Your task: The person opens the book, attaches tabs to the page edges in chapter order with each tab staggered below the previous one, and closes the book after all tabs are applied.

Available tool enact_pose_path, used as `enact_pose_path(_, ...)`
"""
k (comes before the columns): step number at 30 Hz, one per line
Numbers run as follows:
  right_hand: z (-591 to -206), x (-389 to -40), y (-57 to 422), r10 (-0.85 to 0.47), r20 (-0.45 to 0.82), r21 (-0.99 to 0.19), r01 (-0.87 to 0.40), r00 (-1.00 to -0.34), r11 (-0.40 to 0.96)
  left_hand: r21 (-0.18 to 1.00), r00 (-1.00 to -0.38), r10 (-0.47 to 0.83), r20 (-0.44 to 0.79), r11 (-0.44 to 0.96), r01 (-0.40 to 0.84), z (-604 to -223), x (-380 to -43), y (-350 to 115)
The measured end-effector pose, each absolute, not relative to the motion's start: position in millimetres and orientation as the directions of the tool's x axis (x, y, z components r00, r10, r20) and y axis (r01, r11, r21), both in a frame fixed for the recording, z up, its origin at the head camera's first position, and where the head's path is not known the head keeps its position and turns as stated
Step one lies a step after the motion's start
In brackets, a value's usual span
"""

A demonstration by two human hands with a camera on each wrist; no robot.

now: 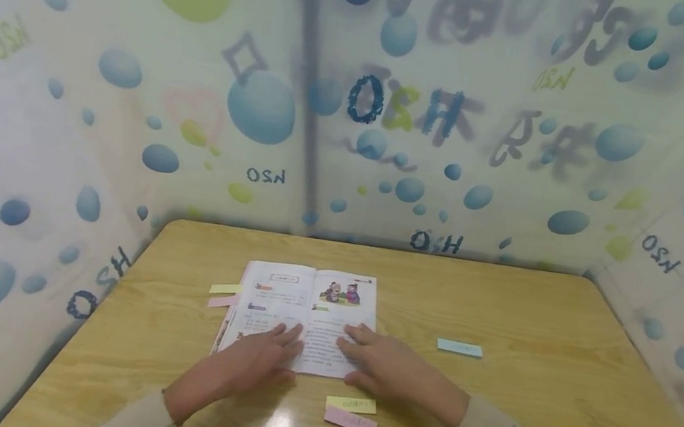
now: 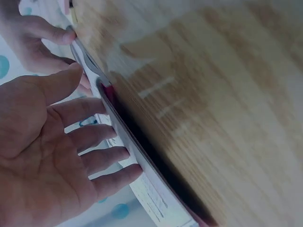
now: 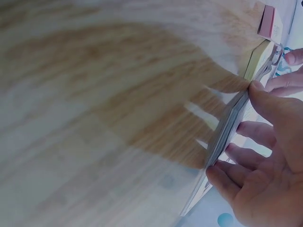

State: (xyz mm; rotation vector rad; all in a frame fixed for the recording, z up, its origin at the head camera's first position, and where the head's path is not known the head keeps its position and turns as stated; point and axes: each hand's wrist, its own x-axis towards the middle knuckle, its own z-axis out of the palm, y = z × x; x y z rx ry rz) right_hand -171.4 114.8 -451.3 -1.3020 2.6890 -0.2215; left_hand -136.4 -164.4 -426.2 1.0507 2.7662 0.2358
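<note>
An open book with printed text and a small colour picture on its right page lies on the table. My left hand rests on the lower left page near the middle fold, fingers extended. On the right page's lower outer part lies my right hand, its fingers spread. In the left wrist view the left hand's fingers touch the page with nothing gripped. The right wrist view shows the right thumb at the book's edge and the other fingers against the page.
Yellow and pink strips stick out at the book's left side. A yellow note and a pink note overlap in front of the book. To the right lies a blue note. Patterned walls enclose the wooden table.
</note>
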Motion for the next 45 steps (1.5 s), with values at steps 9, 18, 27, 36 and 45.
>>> enact_pose_path(9,-453.0,-169.7,114.4,-0.777,-0.067,-0.202,-0.755,-0.625,0.624,0.193,-0.697,0.705,-0.134,0.708,0.679,-420.8,-125.2,-165.5)
enact_pose_path(18,-453.5,-170.2,113.8,-0.777,-0.069,-0.213,-0.751,-0.626,0.625,0.219,-0.680,0.712,-0.174,0.701,0.678,-414.4,-123.4,-166.7)
enact_pose_path(27,-452.8,-171.4,111.3,-0.774,-0.079,-0.235,-0.743,-0.629,0.627,0.231,-0.677,0.700,-0.227,0.714,0.661,-408.9,-119.7,-166.6)
enact_pose_path(36,-452.7,-171.4,114.4,-0.781,-0.081,-0.235,-0.750,-0.619,0.619,0.192,-0.633,0.765,-0.118,0.643,0.741,-407.9,-130.8,-158.8)
enact_pose_path(45,-453.2,-179.7,128.5,-0.800,-0.082,-0.384,-0.722,-0.595,0.576,0.293,-0.755,0.646,-0.117,0.748,0.595,-409.0,-144.7,-154.3)
